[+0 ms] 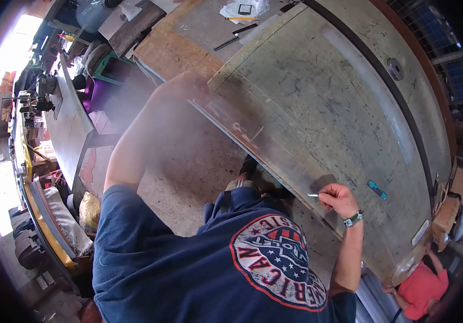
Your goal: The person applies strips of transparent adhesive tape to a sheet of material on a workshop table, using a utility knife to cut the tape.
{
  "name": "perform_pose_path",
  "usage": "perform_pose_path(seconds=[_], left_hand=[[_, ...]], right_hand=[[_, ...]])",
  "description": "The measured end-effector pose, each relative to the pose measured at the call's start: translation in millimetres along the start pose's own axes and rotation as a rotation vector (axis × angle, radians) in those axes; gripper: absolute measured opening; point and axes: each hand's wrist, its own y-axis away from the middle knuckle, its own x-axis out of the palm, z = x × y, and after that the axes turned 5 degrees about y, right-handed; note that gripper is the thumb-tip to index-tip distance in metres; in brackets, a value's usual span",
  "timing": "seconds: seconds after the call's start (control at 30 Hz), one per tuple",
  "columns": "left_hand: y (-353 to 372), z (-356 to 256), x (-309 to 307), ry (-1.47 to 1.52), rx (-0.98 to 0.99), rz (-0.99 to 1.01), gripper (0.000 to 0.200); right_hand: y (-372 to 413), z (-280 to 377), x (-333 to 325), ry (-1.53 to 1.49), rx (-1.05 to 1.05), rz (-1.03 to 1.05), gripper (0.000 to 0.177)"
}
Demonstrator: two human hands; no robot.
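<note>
My left hand (196, 89) is a hazy smear at the near-left corner of the large greenish table (317, 102); its fingers and anything in them cannot be made out. Near the table's front edge, my right hand (339, 199) is closed in a pinch on a small whitish piece (312, 195). A green patterned band circles the right wrist. Between the hands, something thin and see-through (237, 124) seems to lie along the edge, blurred by haze. Right of my right hand lies a teal tool (377, 189).
A round metal disc (395, 69) rests beyond the dark curved strip (374, 59). Black sticks (235, 36), a pencil (242, 19) and a clear plastic bag (261, 7) lie at the top. A person in red (422, 290) is at the lower right.
</note>
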Motion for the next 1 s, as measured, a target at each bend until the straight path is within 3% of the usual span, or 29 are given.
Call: perform_pose_path(seconds=[0.03,0.23,0.37,0.47,0.57,1.0], left_hand=[[-9,7,0,0.024,-0.101,-0.009,0.02],[-23,-3,15,0.094,-0.242,-0.257,0.026],[-25,25,47,0.04,-0.25,-0.556,0.042],[-9,7,65,0.109,-0.276,-0.723,0.048],[-7,21,79,0.243,-0.254,-0.785,0.047],[-9,20,96,0.241,-0.129,-0.977,0.04]], right_hand=[[-2,-8,-2,0.008,0.008,-0.034,0.014],[-8,-49,-21,0.039,0.098,-0.123,0.012],[-9,-62,-30,0.001,0.137,-0.129,0.014],[-9,-67,-29,-0.012,0.164,-0.138,0.014],[-11,-67,-29,-0.03,0.169,-0.141,0.014],[-8,-82,-33,-0.014,0.177,-0.156,0.017]])
